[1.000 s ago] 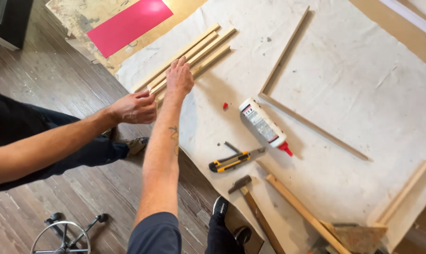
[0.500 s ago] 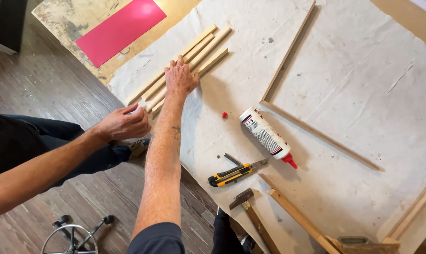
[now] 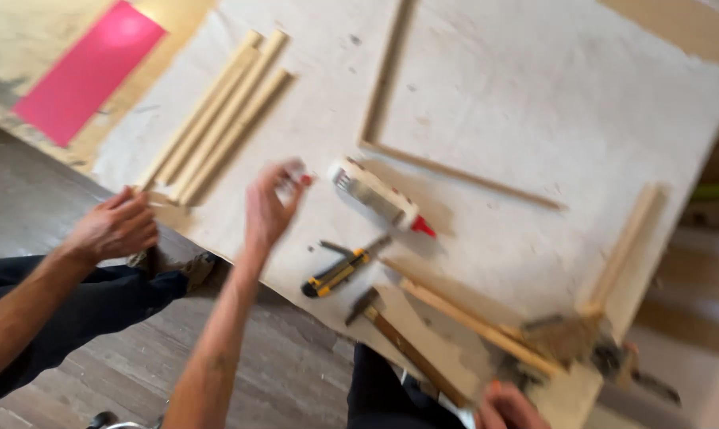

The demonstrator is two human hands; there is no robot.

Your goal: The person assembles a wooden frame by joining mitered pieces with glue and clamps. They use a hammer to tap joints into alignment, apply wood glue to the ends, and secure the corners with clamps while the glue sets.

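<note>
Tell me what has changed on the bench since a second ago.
The right hand has lifted off the bundle of wooden strips and drawn back toward the glue tube, close to a small red cap; whether it holds it is unclear. The left hand has slid to the strips' near end. Glue tube, utility knife, hammer and strips lie as before.

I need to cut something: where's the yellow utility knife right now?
In the head view, the utility knife lies near the sheet's front edge, between the glue tube and the hammer, just right of the right hand.
</note>
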